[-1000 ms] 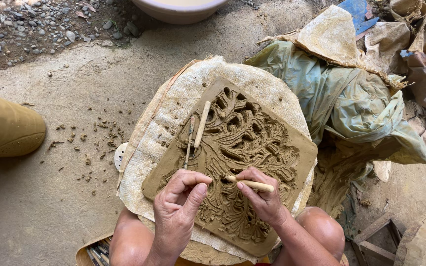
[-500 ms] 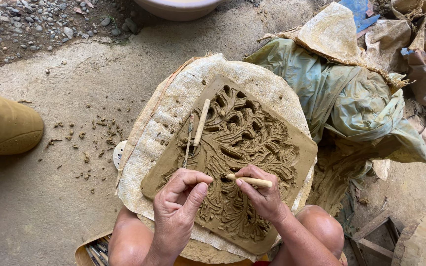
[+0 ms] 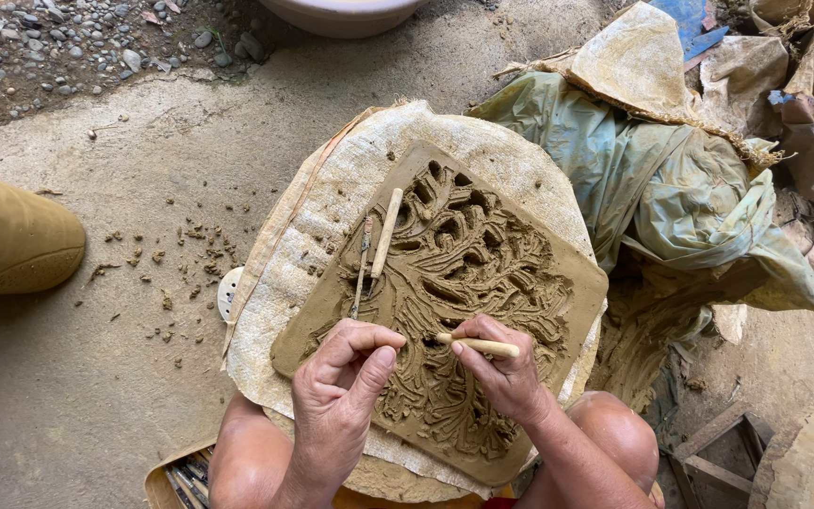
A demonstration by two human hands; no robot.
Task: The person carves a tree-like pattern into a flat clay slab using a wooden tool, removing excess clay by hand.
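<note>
The head view looks straight down on a square slab of wet clay (image 3: 445, 302), set corner-on like a diamond on a round stand covered with pale sacking (image 3: 332, 236), between the person's bare knees. The slab lies in the middle of the scene, just beyond the hands.

The right hand (image 3: 506, 372) is closed around a short wooden modelling stick (image 3: 480, 345), pinched between thumb and fingers, with its tip pressed into the relief near the slab's centre. The left hand (image 3: 346, 382) is curled, thumb and forefinger drawn together over the slab's near-left part; whether it grips a pinch of clay or only steadies the surface cannot be told.

As for progress, the carving looks well advanced. Deep, curling, leaf-like channels cover almost the whole field inside a plain raised border, from the far corner down to the near one. The cuts at the far and right side read crisp and open; the part under and near the hands is hidden in places, so its finish cannot be judged. What seems left is refining at the centre, cleaning crumbs out of the grooves and smoothing the border.

Two more tools rest on the slab's far-left area: a flat wooden stick (image 3: 387, 231) and a thin metal tool (image 3: 362, 269) just beside it. Clay crumbs (image 3: 181, 264) dot the concrete floor to the left, and crumpled plastic sheeting (image 3: 671, 188) lies to the right.
</note>
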